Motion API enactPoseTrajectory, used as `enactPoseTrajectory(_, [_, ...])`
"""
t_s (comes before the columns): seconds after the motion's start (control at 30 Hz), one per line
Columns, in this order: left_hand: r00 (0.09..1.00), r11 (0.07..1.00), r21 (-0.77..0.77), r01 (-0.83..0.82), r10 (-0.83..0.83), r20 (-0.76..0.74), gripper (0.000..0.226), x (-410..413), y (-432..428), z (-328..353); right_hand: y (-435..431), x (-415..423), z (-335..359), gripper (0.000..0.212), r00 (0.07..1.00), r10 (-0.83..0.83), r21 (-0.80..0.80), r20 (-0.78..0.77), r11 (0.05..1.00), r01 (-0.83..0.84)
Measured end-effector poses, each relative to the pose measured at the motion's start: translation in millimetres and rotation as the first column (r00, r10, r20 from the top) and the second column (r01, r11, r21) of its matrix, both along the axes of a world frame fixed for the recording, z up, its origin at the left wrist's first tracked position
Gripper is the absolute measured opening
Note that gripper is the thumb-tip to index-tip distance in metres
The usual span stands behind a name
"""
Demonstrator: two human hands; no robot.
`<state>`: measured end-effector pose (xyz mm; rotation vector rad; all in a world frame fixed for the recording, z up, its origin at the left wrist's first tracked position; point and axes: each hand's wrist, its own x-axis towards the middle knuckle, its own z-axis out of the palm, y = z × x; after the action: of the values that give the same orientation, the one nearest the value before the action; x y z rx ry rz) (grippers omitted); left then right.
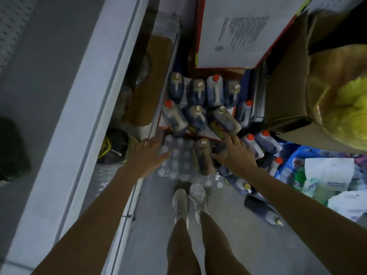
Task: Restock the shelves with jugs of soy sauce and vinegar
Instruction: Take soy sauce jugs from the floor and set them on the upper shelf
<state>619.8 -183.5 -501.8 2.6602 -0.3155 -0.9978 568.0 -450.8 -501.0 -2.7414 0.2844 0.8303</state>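
Several dark jugs (pixel 198 100) with red or beige caps stand packed together on the floor in a red-edged carton (pixel 200 133). One beige-capped jug (pixel 203 155) lies on a shrink-wrapped pack of water bottles (pixel 176 161) just in front of my feet. My left hand (pixel 149 153) reaches down with straight fingers over the left side of that pack, holding nothing. My right hand (pixel 236 153) is spread beside the lying jug, its fingertips near a jug (pixel 226 120) at the carton's front. More red-capped jugs (pixel 266 141) lie to the right.
A white shelf unit (pixel 83 116) runs along the left, with dark goods on its low shelf. A large white box (pixel 240 32) and brown cartons (pixel 288 80) stand behind the jugs. A yellow bag (pixel 345 108), blue packages (pixel 294 171) and another fallen jug (pixel 262 211) crowd the right. My shoes (pixel 190 201) stand on bare grey floor.
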Motion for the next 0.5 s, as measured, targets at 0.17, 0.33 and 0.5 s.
enactPoseTrajectory(0.17, [0.998, 1.000, -0.001, 0.006, -0.006, -0.060, 0.106, -10.6, 6.5, -48.5, 18.8, -3.3, -48.9, 0.074, 0.998, -0.058, 0.067, -0.008, 0.996, 0.059])
enactPoseTrajectory(0.33, [0.989, 1.000, -0.006, -0.002, 0.001, -0.149, 0.093, -25.7, 13.8, -88.4, 31.6, -6.0, -91.6, 0.074, 0.976, -0.200, 0.081, -0.083, 0.975, 0.207])
enactPoseTrajectory(0.5, [0.972, 0.996, -0.048, -0.078, 0.065, -0.226, 0.073, -35.8, 20.6, -115.6, 38.7, -0.8, -127.7, 0.068, 0.918, -0.353, 0.133, -0.183, 0.916, 0.378])
